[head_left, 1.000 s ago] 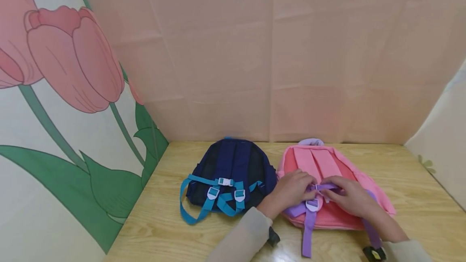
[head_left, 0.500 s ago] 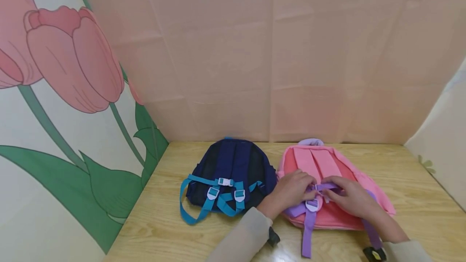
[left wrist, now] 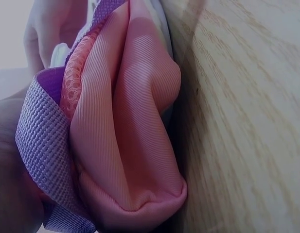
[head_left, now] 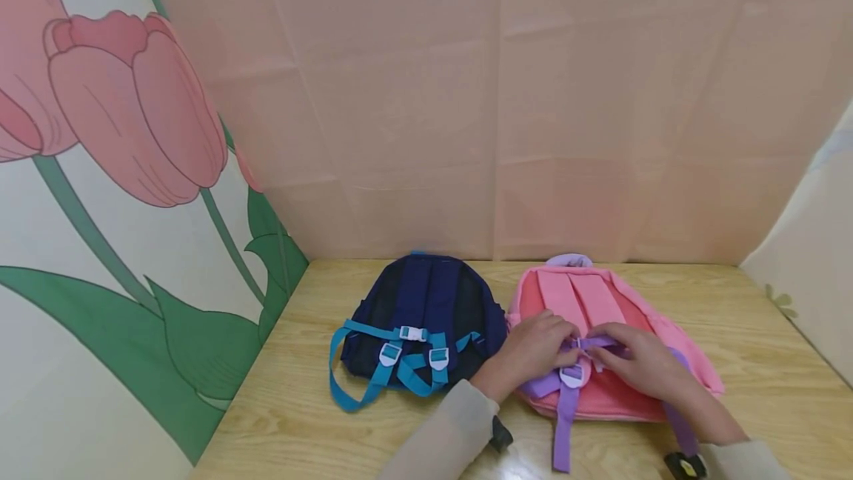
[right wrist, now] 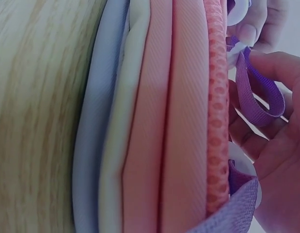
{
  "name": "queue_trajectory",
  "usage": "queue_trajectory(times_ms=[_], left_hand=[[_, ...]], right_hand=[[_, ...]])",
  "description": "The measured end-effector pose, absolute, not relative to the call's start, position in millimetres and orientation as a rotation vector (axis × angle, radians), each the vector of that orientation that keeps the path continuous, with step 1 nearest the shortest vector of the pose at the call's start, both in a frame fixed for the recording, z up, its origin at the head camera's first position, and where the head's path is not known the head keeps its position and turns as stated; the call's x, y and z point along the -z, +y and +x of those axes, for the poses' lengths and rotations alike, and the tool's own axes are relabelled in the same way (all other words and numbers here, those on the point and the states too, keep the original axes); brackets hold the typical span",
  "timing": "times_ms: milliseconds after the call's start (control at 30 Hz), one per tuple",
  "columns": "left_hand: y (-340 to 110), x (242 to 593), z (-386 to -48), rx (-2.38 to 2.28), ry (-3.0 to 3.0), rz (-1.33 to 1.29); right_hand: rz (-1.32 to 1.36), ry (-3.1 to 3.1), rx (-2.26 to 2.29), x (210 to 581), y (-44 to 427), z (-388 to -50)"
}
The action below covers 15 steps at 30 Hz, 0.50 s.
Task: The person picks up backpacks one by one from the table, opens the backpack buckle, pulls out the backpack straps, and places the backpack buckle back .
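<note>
A pink backpack [head_left: 666, 317] lies with its strap side up on the wooden table. Over its middle, my left hand [head_left: 533, 350] pinches a small white buckle [right wrist: 235, 54] on a purple chest strap. Just to the right, my right hand [head_left: 643, 361] pinches the purple strap [head_left: 600, 341] close to the buckle. The strap's loop [right wrist: 259, 114] bends beside my right palm in the right wrist view. My fingers hide much of the buckle. A white adjuster [head_left: 571, 375] with a hanging purple strap end [head_left: 563, 428] sits below my left hand.
A navy backpack [head_left: 424, 287] with blue straps lies to the left, its white chest buckle [head_left: 412, 333] joined. Behind the wooden table [head_left: 280, 406] rises a plain pinkish backdrop [head_left: 400, 132]. A tulip-printed panel [head_left: 133, 110] borders the left side.
</note>
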<state>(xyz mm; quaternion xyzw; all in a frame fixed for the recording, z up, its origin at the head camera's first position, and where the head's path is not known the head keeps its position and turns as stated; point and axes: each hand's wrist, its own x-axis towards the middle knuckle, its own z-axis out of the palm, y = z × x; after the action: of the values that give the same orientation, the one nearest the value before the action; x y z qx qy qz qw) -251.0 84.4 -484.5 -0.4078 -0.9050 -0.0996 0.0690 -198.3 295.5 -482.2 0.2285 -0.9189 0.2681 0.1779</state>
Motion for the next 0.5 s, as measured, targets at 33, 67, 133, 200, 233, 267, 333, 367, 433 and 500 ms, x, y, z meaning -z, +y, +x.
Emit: queue_trajectory(times_ms=[33, 67, 133, 200, 233, 267, 333, 367, 433, 500], left_hand=[[84.7, 484.9, -251.2, 0.299, -2.720, -1.229], [85.0, 485.4, -251.3, 0.299, -2.715, -1.231], [85.8, 486.3, -251.4, 0.293, -2.700, -1.238], [86.1, 486.6, -251.0, 0.297, -2.693, -1.244], [86.3, 486.5, -250.7, 0.299, -2.692, -1.247], [86.2, 486.4, -250.3, 0.299, -2.690, -1.249], [86.2, 486.0, -249.9, 0.294, -2.686, -1.248], [86.1, 485.8, -249.7, 0.287, -2.680, -1.248], [85.6, 485.0, -249.5, 0.276, -2.669, -1.247], [85.3, 484.8, -249.6, 0.267, -2.657, -1.247]], right_hand=[[0.643, -2.600, -0.761, 482.5, 296.1, -197.9], [0.639, -2.601, -0.765, 482.9, 296.7, -197.4], [0.626, -2.611, -0.770, 483.8, 298.1, -196.1], [0.614, -2.621, -0.770, 484.8, 299.5, -195.0], [0.607, -2.626, -0.768, 485.2, 299.9, -194.4], [0.602, -2.628, -0.768, 485.5, 300.1, -194.2], [0.597, -2.625, -0.758, 485.8, 299.6, -194.1], [0.598, -2.624, -0.753, 485.5, 299.1, -194.2], [0.604, -2.623, -0.754, 484.5, 297.6, -194.7], [0.617, -2.616, -0.759, 482.9, 296.2, -195.2]])
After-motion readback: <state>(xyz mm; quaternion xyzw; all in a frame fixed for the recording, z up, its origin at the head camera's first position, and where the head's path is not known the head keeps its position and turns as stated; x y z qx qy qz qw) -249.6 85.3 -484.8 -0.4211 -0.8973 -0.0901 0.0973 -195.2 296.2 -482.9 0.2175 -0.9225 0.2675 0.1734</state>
